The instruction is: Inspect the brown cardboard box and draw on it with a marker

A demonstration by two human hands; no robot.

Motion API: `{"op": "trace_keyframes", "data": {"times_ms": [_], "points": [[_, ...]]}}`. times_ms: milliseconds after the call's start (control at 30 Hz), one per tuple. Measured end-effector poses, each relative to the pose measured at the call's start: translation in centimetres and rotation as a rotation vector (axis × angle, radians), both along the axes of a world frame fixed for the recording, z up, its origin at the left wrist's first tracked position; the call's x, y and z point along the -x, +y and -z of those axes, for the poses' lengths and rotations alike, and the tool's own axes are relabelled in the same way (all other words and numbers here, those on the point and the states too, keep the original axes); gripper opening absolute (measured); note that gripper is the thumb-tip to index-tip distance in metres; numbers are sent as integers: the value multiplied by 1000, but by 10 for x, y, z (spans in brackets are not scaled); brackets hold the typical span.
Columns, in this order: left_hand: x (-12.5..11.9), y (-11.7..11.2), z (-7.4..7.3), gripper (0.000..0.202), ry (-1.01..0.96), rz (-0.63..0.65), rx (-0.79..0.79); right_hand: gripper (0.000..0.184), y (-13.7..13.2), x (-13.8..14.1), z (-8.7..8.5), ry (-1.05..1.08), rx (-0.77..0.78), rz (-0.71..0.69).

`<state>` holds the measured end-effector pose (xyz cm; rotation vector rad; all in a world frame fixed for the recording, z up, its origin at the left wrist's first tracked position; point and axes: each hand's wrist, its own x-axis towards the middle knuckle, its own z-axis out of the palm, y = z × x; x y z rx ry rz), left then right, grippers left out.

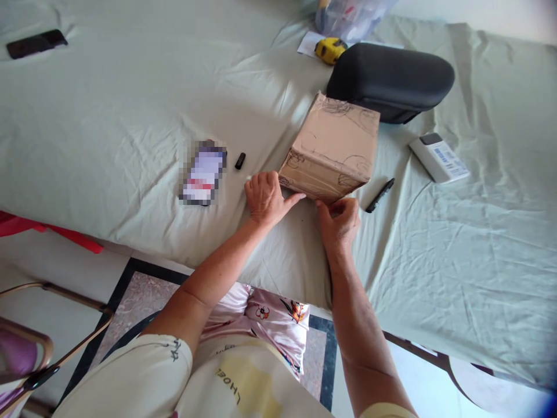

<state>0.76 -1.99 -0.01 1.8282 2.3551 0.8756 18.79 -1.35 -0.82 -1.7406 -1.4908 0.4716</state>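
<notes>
Shirt: cream with a yellow patch; print upside down from here, something like "LHOEL", not certain. Sleeve lettering unclear.
Right hand: the right hand is at the box's lower front edge, fingers curled, thumb against it. Can't tell if anything is pinched.
Left hand: the left hand is at the front left corner, fingers bent, thumb spread along the bottom edge; bracing, by the look of it, not clamped.
Box: cardboard box on the desk, directly ahead of both hands. Loose dark scribbles on top and front, no words I can read.
Edge work: looks like handling the bottom front edge. Best to let the left hand hold the corner firm, move the right thumb along in short passes, press evenly, not crush the wall.
Pen: black marker, right of the box; lettering too small.
Left side: phone, screen pixelated, plus 1 small black piece.
Carton: white carton, label with blue marks, unreadable.
Behind box: black case, no logo visible; yellow tape measure, brand unreadable.
Far edge: clear plastic bag; dark phone far left.
</notes>
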Motion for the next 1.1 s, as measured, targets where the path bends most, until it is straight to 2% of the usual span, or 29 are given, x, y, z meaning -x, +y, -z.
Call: {"op": "trace_keyframes", "data": {"times_ms": [200,400,500,600,833,1100], "points": [[3,-1,-4,64,11,-6,48,37,2,-5,0,-74,38,-4],[-1,4,2,74,-41,18,8,54,5,-4,8,-82,34,38],[-5,6,7,71,-54,41,6,61,6,0,12,-95,24,32],[-8,6,9,67,-57,35,-3,62,7,3,13,-112,21,29],[-10,5,6,80,-70,61,-11,66,7,3,15,-94,6,39],[-16,3,8,78,-107,94,-8,66,9,-2,22,-103,1,55]]}}
